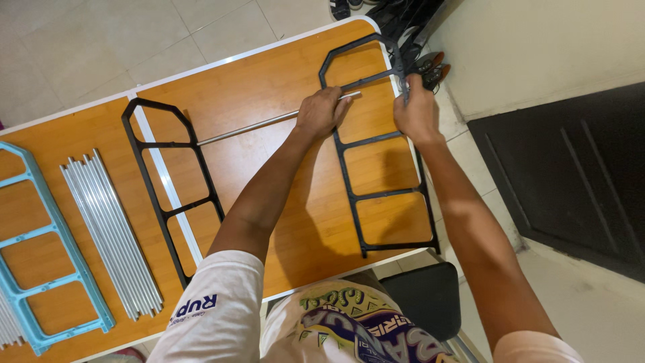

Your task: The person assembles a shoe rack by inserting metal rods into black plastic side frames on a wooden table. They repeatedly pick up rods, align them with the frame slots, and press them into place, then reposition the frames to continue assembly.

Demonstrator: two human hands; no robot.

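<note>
**Both hands at the right-hand black frame, rod in place across the table**

Left hand [321,111]: fingers curled over the end of a thin silver rod [248,126], just where it meets a crossbar of the right black frame [376,195]. Closed on the rod.

Right hand [416,111]: fingers wrapped around the outer upright of the same frame, near its upper corner. Closed on the frame.

The rod lies flat on the wooden table [269,81], running from the left black frame [164,195] across to the right one. Both black ladder-shaped frames lie flat, well apart.

Further left: a bundle of silver rods [111,235] lies side by side, then a light blue frame [40,249] at the table's edge.

Beyond the table's far right corner, dark shoes [430,67] sit on the tiled floor [201,27].
</note>
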